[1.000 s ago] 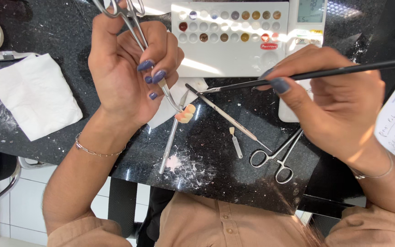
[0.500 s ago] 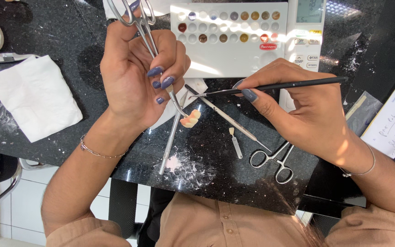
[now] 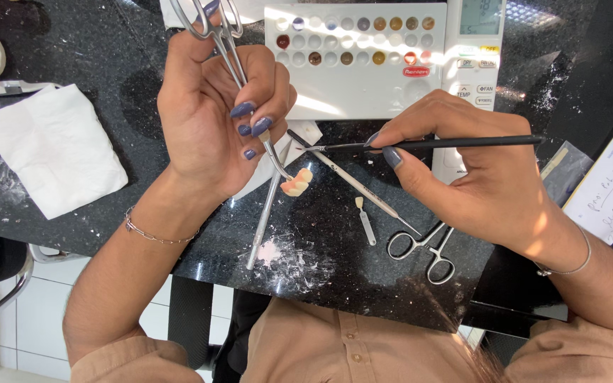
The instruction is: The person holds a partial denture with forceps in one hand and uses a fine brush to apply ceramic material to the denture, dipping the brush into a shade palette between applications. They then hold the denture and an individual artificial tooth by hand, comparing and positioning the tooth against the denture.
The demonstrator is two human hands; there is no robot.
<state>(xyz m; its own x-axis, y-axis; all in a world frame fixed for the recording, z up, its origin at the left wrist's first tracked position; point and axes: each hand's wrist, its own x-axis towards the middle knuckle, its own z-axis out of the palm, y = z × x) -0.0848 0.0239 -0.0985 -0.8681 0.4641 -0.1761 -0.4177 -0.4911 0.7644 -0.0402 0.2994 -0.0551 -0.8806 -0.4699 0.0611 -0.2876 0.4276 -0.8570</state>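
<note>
**Tooth piece held in clamp, brush brought to it**

Curved forceps [image 3: 232,67] are gripped in the left hand [image 3: 211,117], a small tooth piece [image 3: 296,182] clamped above the black counter [image 3: 94,64]. A thin brush [image 3: 427,144] is pinched in the right hand [image 3: 473,174], its tip near the piece

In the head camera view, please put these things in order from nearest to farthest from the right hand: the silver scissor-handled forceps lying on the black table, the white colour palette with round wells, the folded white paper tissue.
From the right hand:
1. Silver scissor-handled forceps lying on the black table, just below the hand.
2. White colour palette with round wells, above the hand, near the top edge.
3. Folded white paper tissue, far across at the picture's left side, beyond the left hand.
</note>
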